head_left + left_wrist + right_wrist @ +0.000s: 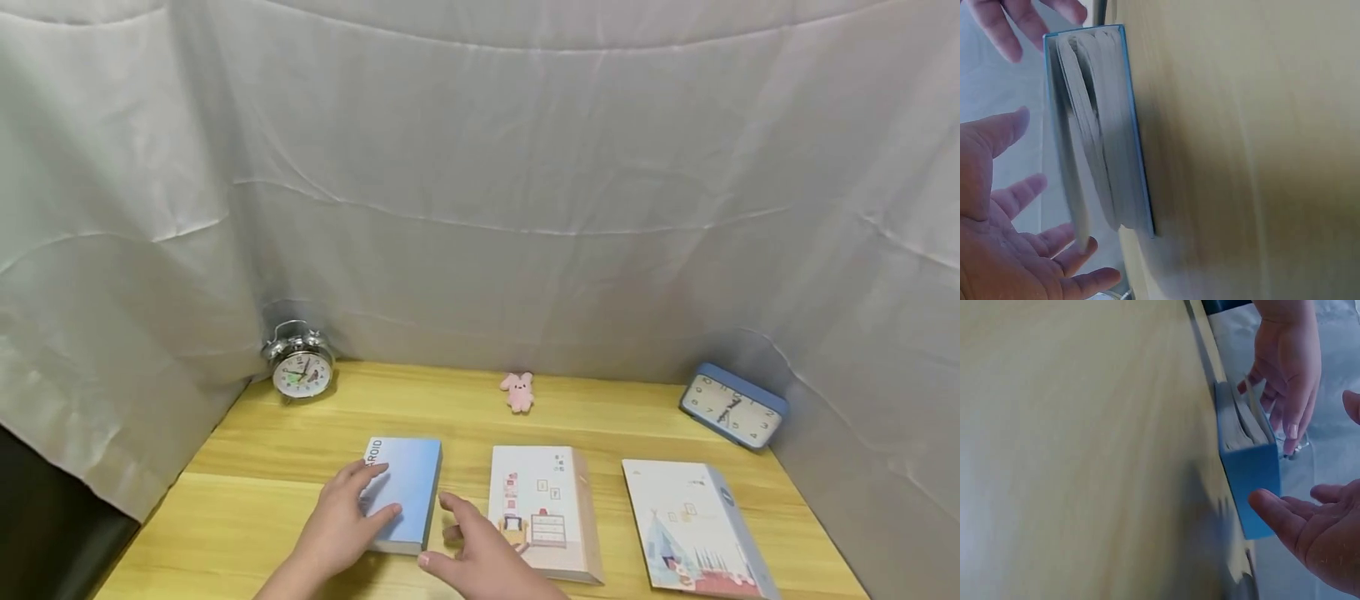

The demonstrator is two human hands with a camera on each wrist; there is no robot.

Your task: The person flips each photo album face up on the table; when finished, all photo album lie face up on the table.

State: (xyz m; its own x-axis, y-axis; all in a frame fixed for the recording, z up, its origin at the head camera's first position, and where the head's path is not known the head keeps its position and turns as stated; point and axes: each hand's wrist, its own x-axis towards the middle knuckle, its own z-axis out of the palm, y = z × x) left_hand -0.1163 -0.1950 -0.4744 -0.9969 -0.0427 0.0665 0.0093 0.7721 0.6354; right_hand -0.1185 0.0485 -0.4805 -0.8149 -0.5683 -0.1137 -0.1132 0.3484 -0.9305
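Two hands are at the blue book (pixel 416 483), which lies flat on the bench (pixel 225 517), leftmost of three. The left hand (pixel 347 515) is over its left side, the side that opens, with its fingers spread. I can't tell if they touch the cover. The right hand (pixel 480 546) is just beside the back edge, the spine (pixel 1250 475), with its fingers apart and nothing in them.

I think a book like this is best held by the spine with one hand, while the other lifts just the cover by its loose side. The pages (pixel 1107 125) puff up with gaps between them, so a few could come up with the cover. A slow, soft lift would help, and pressing hard might bend the pages.

The white book with a picture of drawers (pixel 558 475) is close on the right. The right hand is in front of its near left corner, so a big swing that way could bump it. The white book with a tent picture (pixel 675 500) is farther right. At the back are a silver bell clock (pixel 302 375), a pink bunny (pixel 519 393) and a blue clock (pixel 735 408), well apart from both hands. Behind them hangs a gray cloth (pixel 525 167).
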